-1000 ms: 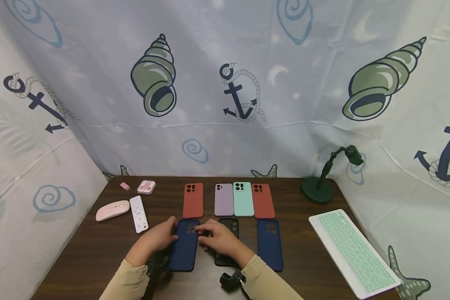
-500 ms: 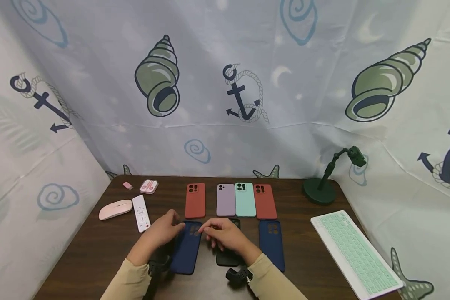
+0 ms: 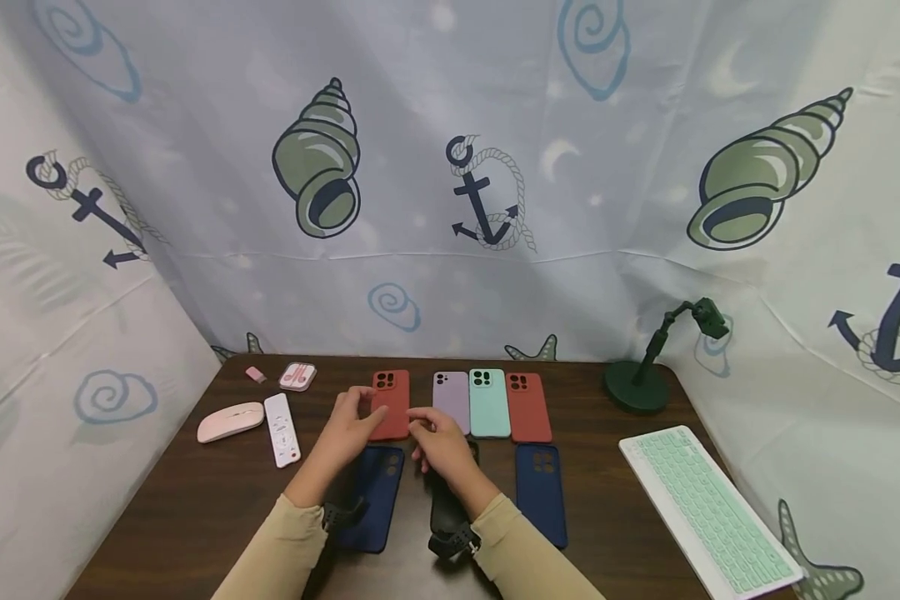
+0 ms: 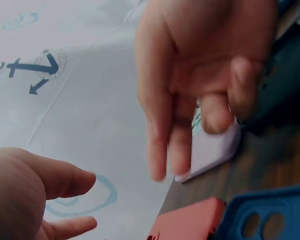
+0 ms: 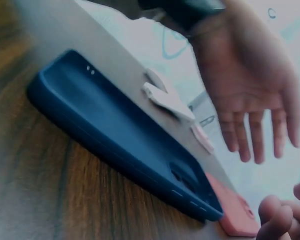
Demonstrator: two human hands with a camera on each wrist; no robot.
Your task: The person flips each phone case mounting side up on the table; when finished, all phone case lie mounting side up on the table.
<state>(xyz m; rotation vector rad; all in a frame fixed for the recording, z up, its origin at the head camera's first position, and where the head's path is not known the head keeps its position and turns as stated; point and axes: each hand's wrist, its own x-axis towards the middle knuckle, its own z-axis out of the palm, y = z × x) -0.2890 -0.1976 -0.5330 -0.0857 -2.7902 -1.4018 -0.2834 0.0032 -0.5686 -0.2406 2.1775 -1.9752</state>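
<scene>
No words or numbers can be read. Marks on the remote (image 3: 282, 430) beside the mouse (image 3: 230, 422) are too small.

The two arms (image 3: 270, 542) reach forward in tan sleeves (image 3: 528, 546). The left hand (image 3: 347, 432) hangs in the air, its fingers (image 5: 257, 137) long and spread apart. The right hand (image 3: 444, 446) is near it, two fingers straight and others bent.

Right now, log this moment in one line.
left hand: empty, near leftmost red phone case; right hand: empty, over black phone case; leftmost blue phone case: on table
</scene>
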